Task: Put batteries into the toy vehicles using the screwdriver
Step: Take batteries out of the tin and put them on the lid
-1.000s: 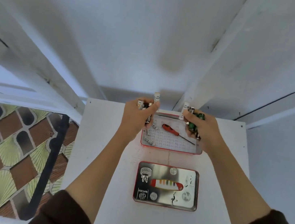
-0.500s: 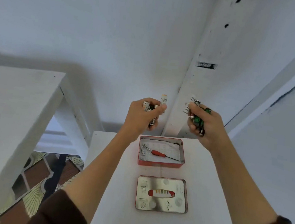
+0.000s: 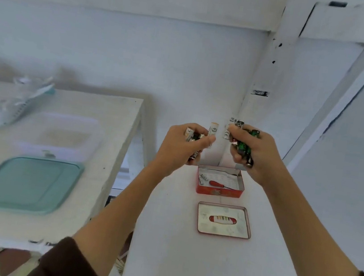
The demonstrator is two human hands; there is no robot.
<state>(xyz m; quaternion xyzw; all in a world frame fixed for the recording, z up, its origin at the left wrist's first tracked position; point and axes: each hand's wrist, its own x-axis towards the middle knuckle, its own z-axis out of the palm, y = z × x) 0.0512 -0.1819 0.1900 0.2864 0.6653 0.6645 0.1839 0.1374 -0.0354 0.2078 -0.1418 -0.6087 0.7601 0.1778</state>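
Both hands are full and raised above the red tin [image 3: 220, 185]: the left hand [image 3: 183, 144] grips a bunch of batteries [image 3: 213, 130], the right hand [image 3: 250, 153] clutches more batteries, some green. So many loose cells in each fist could slip and roll off the bench [image 3: 183, 255]. The screwdriver [image 3: 216, 184] lies inside the tin, untouched, and no hand is free to take it. The tin's lid [image 3: 224, 220] lies just in front of the tin. A blurred toy plane [image 3: 15, 102] and a teal lid [image 3: 27, 184] sit well left of it.
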